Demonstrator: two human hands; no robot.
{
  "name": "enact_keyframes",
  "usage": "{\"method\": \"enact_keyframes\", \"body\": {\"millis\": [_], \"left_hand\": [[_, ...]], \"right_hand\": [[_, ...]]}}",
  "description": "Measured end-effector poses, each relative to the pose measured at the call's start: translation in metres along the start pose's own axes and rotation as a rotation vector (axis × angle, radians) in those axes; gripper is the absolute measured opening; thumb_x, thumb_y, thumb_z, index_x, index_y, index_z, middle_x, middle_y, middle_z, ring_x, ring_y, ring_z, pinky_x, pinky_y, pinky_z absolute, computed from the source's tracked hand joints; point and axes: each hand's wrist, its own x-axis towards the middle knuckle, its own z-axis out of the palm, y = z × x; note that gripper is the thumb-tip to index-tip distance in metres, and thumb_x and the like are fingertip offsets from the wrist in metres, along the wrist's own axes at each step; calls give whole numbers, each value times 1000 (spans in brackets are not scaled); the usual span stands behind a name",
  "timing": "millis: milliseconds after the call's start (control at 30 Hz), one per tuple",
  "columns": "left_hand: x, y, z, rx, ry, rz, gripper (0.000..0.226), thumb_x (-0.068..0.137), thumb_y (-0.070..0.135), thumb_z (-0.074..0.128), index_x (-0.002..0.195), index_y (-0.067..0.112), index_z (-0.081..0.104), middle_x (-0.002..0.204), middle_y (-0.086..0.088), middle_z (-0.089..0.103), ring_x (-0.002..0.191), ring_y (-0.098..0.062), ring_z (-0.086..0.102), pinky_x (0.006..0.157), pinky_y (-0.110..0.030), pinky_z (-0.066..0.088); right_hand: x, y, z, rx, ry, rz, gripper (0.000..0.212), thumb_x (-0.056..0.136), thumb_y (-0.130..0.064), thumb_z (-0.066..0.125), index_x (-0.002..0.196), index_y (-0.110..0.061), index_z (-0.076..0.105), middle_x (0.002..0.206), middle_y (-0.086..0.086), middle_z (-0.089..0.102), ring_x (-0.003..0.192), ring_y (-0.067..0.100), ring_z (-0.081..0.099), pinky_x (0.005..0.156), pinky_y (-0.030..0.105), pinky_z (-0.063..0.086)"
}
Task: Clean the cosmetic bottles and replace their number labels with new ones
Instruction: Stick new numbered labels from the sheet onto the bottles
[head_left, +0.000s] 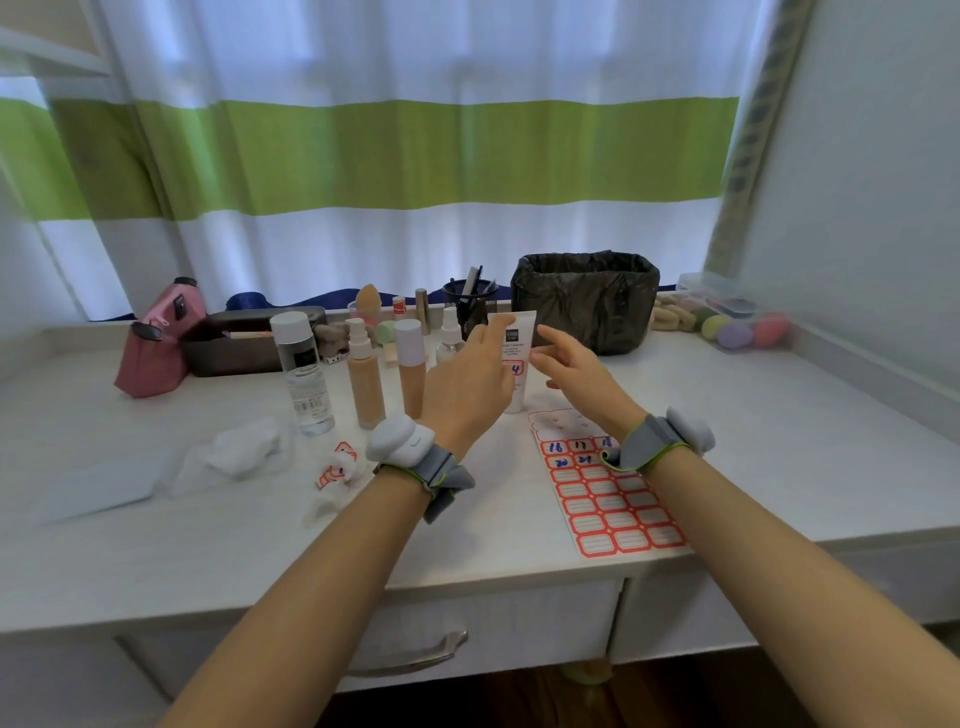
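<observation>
White desk (779, 467): left hand (462, 384) partly hides labelled tube (517, 353).

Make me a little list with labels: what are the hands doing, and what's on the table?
left hand: holds the white tube upright on the table
right hand: open, beside the tube
tube label: red-framed, reads 4
sticker sheet: flat under the right wrist, some numbers written
peeled labels: crumpled by the left wrist
behind: bin with black bag

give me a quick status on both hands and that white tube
Left hand holds white tube upright. Right hand open beside it. Label sheet under right wrist. Nothing blocking.
</observation>
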Motion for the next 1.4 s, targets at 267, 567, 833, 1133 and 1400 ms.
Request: {"method": "enact_keyframes", "body": {"millis": [267,567,833,1133,1400], "left_hand": [[-12,29,12,-183,-145,103,23,94,20,50,116,17,54,104,1,57,85,-13,53,74,-26,47],[-12,58,53,-235,-309,177,38,90,38,56,122,18,52,125,-1,52,115,-19,47,98,-38,40],[-12,60,71,-236,-488,91,59,87,46,58,135,19,39,136,-4,46,122,-22,46,101,-44,38],[-12,57,73,-350,-414,66,47,87,40,61,127,17,49,124,-4,50,111,-17,48,95,-33,44],[-11,58,71,-410,-200,70,24,92,27,56,111,12,58,108,-4,55,101,-16,51,87,-26,43]], "right_hand": [[-33,16,-38,-250,166,24,36,99,-12,39,134,-15,48,128,5,58,113,14,52,88,22,38],[-60,40,-53,-621,196,212,46,95,-14,37,140,-22,40,135,9,53,126,29,45,106,48,31],[-64,44,-50,-415,176,168,43,95,-11,39,136,-23,44,129,6,58,116,25,54,102,48,41],[-61,38,-46,-93,278,104,40,96,-10,44,135,-20,47,126,3,56,97,10,57,66,11,44],[-63,34,-42,-182,271,-60,40,95,-4,44,133,-18,48,121,0,59,94,9,60,69,8,49]]}}
